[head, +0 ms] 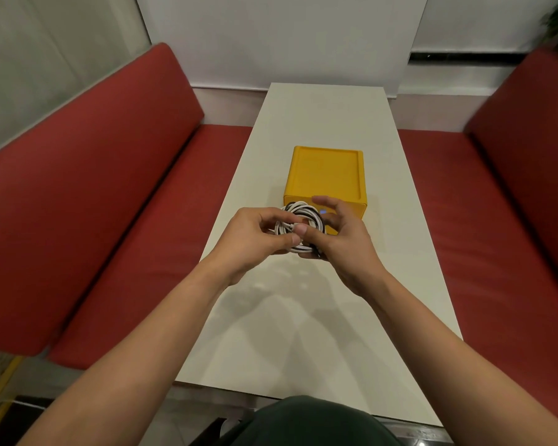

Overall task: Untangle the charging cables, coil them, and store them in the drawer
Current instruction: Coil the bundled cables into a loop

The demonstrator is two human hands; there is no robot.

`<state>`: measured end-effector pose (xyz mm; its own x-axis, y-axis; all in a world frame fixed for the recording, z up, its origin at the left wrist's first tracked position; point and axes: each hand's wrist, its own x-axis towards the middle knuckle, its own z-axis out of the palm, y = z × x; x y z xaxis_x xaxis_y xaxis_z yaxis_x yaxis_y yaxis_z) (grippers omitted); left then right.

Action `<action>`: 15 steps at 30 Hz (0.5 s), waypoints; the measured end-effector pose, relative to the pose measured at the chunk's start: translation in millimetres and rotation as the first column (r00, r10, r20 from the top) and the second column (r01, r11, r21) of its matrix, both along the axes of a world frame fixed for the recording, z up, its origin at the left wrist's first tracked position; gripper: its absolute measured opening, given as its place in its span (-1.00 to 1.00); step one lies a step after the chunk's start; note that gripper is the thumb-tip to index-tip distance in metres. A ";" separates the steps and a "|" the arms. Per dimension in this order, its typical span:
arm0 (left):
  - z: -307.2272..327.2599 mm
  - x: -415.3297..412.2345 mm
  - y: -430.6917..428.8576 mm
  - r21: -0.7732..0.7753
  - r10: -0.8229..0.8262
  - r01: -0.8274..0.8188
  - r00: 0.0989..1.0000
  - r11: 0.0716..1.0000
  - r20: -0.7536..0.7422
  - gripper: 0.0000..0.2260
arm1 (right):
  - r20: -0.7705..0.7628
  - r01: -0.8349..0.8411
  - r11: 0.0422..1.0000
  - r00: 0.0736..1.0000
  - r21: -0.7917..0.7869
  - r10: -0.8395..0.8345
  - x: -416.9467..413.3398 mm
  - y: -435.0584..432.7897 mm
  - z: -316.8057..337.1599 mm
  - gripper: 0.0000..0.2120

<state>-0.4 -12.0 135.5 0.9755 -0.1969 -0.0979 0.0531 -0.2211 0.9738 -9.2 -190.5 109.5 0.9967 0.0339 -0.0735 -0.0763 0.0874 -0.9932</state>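
White and black charging cables (300, 226), wound into one coil, sit between our hands above the worktop (303, 317), just in front of the yellow drawer box (327, 175). Our left hand (258, 236) has its grip pinched on the coil; our right hand (342, 239) cradles it, fingers partly spread.

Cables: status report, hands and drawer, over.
Left hand and right hand both gripping the cables, a black-and-white bundle held above the table. Yellow drawer box just behind, looks shut. Nothing in the way.
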 end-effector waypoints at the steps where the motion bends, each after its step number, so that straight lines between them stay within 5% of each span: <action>1: -0.1 0.2 -1.2 -0.020 0.009 -0.009 1.000 1.000 -0.011 -0.79 | 0.009 0.028 1.000 1.000 0.001 -0.029 -1.3 0.5 1.1 -0.52; 6: 2.4 3.0 -2.5 -0.094 0.058 -0.062 0.997 0.994 -0.043 -0.77 | 0.054 -0.121 0.992 0.992 0.048 0.118 -2.4 -15.3 0.6 -0.86; 9: 3.9 1.8 -1.7 -0.110 0.047 -0.053 0.997 0.993 -0.058 -0.76 | 0.040 -0.359 0.915 0.933 0.185 0.358 -3.6 -39.2 4.5 -0.72; 12: 5.8 -0.1 -4.6 -0.126 0.061 -0.067 0.997 0.990 -0.053 -0.78 | 0.139 -0.334 0.931 0.925 -0.150 0.354 -3.0 -47.6 1.6 -0.67; 15: 5.5 -1.5 -8.6 -0.141 0.085 -0.088 0.996 0.986 -0.030 -0.79 | 0.284 -0.177 0.958 0.929 -0.225 0.238 -3.2 -40.3 -0.6 -0.70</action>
